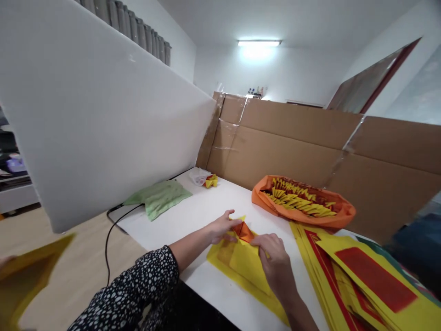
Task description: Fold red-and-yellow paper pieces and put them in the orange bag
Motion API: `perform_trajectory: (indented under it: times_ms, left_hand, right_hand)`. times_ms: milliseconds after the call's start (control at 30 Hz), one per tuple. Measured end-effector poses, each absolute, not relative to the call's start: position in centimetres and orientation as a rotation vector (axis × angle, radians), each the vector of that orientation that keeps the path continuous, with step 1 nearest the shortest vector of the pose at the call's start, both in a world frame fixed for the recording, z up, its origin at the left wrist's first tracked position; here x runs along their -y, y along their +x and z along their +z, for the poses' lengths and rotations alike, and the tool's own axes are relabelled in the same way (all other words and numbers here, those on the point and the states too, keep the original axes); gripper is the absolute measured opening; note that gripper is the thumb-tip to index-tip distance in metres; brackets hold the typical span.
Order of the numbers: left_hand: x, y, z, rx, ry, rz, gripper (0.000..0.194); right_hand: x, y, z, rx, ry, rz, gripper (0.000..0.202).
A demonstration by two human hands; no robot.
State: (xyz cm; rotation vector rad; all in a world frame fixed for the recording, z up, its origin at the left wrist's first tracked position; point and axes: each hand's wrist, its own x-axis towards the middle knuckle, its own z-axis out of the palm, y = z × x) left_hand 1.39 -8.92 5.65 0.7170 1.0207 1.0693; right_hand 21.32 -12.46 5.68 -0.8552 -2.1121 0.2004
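A small folded paper piece (pixel 244 231), orange on its face with yellow edges, is between my two hands over the table. My left hand (pixel 223 228) grips its left side, thumb and fingers around the edge. On its lower right corner, my right hand (pixel 274 253) pinches with thumb and fingertips. Beneath both hands lies a flat yellow paper sheet (pixel 237 266) with a darker patch, partly covered by my right hand and forearm.
An orange bag (pixel 257 198) full of folded yellow pieces stands behind right. Stacked yellow-and-red sheets (pixel 375 278) lie at right. A green cloth (pixel 167 196), plastic bag (pixel 199 176) and black cable (pixel 107 248) are left. Cardboard (pixel 292 133) borders the back. Another person's hand (pixel 6 260) holds yellow paper.
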Motion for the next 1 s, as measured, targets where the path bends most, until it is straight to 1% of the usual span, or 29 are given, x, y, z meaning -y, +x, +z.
perform_trajectory:
  times_ms: [67,200,300,333,400,467,633,700,767,867,967,1000]
  left_hand:
    - [6.9,1.8,5.0,-0.978,0.684,1.061,0.073]
    - [3.6,1.8,4.0,-0.91,0.614,1.128,0.045]
    - [1.8,2.0,3.3,-0.879,0.567,1.139,0.014]
    - [1.4,2.1,3.0,-0.865,0.553,1.135,0.011]
    - [0.9,2.4,2.7,-0.83,0.525,1.141,0.017]
    - [0.8,2.8,2.5,-0.787,0.505,1.155,0.021]
    - [1.6,3.7,2.6,-0.693,0.529,1.156,0.022]
    - [2.2,4.2,2.6,-0.682,0.552,1.163,0.023]
    - [2.9,4.8,2.6,-0.69,0.611,1.178,0.027]
    - [3.7,5.6,2.3,-0.676,0.712,1.189,0.033]
    - [4.0,5.7,2.3,-0.607,0.812,1.133,0.039]
    - [3.9,5.4,2.4,-0.613,0.886,1.13,0.038]
  right_hand:
    - [12.0,20.9,6.2,2.141,-0.843,0.163,0.028]
    - [9.2,20.1,5.4,2.07,-1.034,0.307,0.017]
    - [6.3,19.6,3.5,1.874,-1.205,0.496,0.027]
    - [5.4,19.5,2.7,1.804,-1.235,0.545,0.031]
    - [4.1,19.3,1.3,1.688,-1.279,0.587,0.037]
    - [3.3,19.4,0.3,1.611,-1.326,0.552,0.039]
    - [2.9,19.7,0.2,1.639,-1.415,0.159,0.047]
    - [3.2,19.6,0.6,1.726,-1.395,0.082,0.049]
    - [3.5,19.3,1.0,1.828,-1.327,0.115,0.045]
    - [4.0,19.0,1.2,1.895,-1.222,0.252,0.036]
    - [4.3,19.2,1.3,1.758,-1.237,0.424,0.026]
    - [4.3,19.4,1.3,1.676,-1.253,0.483,0.024]
